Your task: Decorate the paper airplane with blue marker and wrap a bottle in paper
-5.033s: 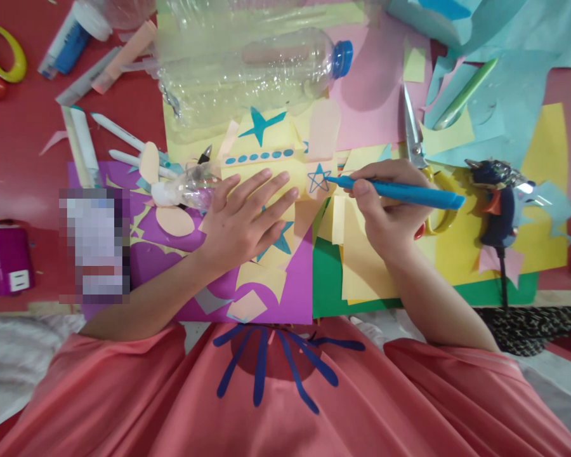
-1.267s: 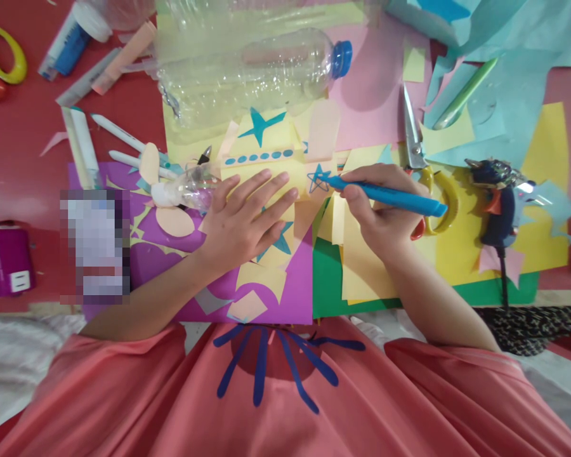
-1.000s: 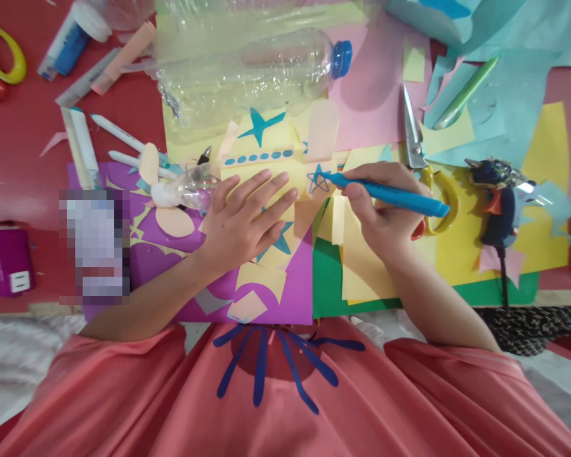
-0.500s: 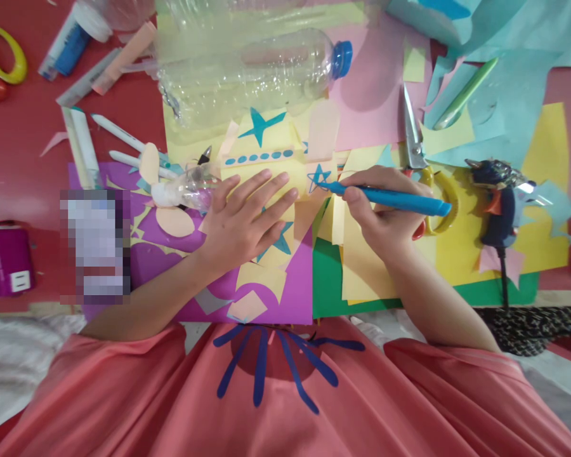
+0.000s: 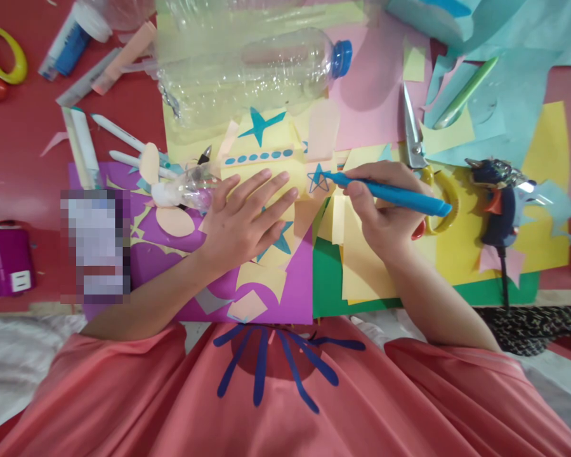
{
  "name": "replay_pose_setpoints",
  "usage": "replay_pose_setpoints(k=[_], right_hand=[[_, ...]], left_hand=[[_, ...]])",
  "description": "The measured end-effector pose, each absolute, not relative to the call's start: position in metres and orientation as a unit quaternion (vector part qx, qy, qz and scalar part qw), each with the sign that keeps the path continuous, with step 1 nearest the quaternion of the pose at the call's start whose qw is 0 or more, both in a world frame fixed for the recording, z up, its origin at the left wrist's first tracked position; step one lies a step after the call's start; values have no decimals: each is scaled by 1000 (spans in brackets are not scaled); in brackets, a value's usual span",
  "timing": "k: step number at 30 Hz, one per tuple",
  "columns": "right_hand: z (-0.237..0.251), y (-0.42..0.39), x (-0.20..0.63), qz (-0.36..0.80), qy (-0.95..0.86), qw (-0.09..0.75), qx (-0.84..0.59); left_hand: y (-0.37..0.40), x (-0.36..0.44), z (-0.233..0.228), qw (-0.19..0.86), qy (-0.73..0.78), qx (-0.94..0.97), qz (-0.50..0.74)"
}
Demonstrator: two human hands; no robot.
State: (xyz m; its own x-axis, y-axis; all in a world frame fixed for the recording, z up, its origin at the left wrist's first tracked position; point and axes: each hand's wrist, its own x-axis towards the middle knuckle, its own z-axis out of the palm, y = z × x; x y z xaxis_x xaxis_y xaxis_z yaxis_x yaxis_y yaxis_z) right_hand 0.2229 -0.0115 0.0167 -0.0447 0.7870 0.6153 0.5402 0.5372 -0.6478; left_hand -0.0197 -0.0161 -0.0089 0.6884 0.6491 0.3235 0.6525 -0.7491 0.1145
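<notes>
My right hand [image 5: 390,206] is closed around a blue marker [image 5: 404,197]. The marker's tip meets a small star drawing [image 5: 318,180] on pale paper; the star's upper point is coloured in blue. My left hand [image 5: 247,222] lies flat with its fingers spread on the pale yellow paper [image 5: 266,172], which bears a row of blue dots and a larger blue star [image 5: 261,127]. Another blue star [image 5: 278,241] shows partly from under my left hand. A small clear bottle [image 5: 190,190] with a white cap lies beside my left fingers.
A large clear bottle [image 5: 276,66] with a blue cap lies beyond my hands. Scissors [image 5: 413,133] with yellow and red handles lie by my right hand, and a dark glue gun [image 5: 502,209] further right. A phone [image 5: 98,247] lies left; several markers [image 5: 124,134] are scattered.
The marker tip has shifted slightly up and to the right, and the upper point of the star drawing is now filled blue. My left hand has stayed in place.
</notes>
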Motion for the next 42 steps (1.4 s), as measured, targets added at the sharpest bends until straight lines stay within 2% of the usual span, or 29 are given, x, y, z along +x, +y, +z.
replay_pose_setpoints(k=[6,13,21,34,42], right_hand=[[16,-13,222,138,-707,503,-477],[15,-12,221,136,-693,535,-464],[17,-14,221,145,-698,522,-469],[15,-13,222,138,-687,513,-496],[16,-13,221,140,-686,509,-501]], left_hand=[[-16,-21,-11,10,-360,-918,-166],[-16,-21,-11,7,-359,-920,-160],[-15,-21,-12,34,-354,-919,-169],[-16,-21,-8,-37,-366,-916,-158],[-16,-20,-7,-27,-366,-916,-163]])
